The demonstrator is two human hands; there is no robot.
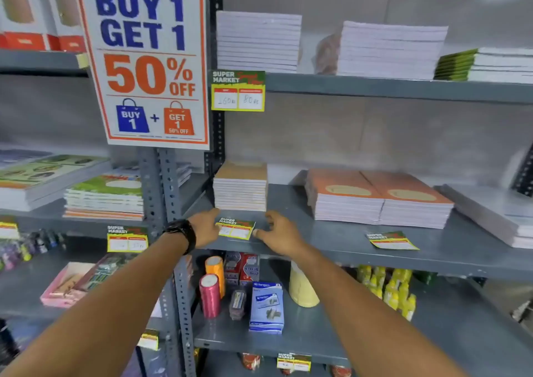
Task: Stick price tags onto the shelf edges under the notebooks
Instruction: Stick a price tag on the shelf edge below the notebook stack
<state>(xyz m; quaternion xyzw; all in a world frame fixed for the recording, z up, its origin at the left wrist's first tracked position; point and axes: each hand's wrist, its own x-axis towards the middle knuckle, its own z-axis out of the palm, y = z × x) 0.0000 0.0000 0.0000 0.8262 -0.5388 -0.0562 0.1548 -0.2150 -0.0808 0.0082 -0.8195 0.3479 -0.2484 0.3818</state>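
A green, yellow and red price tag [236,228] lies on the grey middle shelf [360,247], right in front of a small stack of brown-covered notebooks [240,188]. My left hand [205,226], with a black watch on the wrist, grips the tag's left end. My right hand [281,234] pinches its right end with thumb and fingers. A second loose tag [391,240] lies flat on the same shelf, in front of two stacks of orange notebooks [377,198]. One tag [238,90] is stuck on the upper shelf edge under white notebook stacks [258,42].
A big "Buy 1 Get 1 50% off" sign [144,59] hangs on the perforated upright post [170,192]. The left bay holds green notebooks [105,196] with a tag [127,239] below. Thread spools [211,294], staple boxes [266,307] and yellow bottles [388,288] fill the lower shelf.
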